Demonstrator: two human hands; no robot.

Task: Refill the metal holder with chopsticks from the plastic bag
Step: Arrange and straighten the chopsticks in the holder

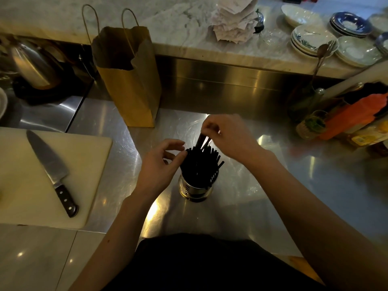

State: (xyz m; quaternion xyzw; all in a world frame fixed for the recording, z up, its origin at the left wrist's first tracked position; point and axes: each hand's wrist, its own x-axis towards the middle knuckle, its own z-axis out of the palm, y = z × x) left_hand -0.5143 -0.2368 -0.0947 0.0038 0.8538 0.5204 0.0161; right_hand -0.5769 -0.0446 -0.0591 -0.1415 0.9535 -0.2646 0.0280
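A round metal holder (194,189) stands on the steel counter in the middle of the head view, packed with several black chopsticks (201,162) that stick up out of it. My right hand (228,136) is above the far side of the holder, its fingers pinched on the tops of a few chopsticks that lean into the bunch. My left hand (161,162) is at the left of the bunch, thumb and fingertips touching the chopstick tops. No plastic bag shows in the frame.
A brown paper bag (128,78) stands open behind the holder. At left a white cutting board (25,185) carries a large knife (50,169). A kettle (33,64) sits far left. Stacked plates (315,38) rest on the marble ledge; bottles and jars (336,122) crowd the right.
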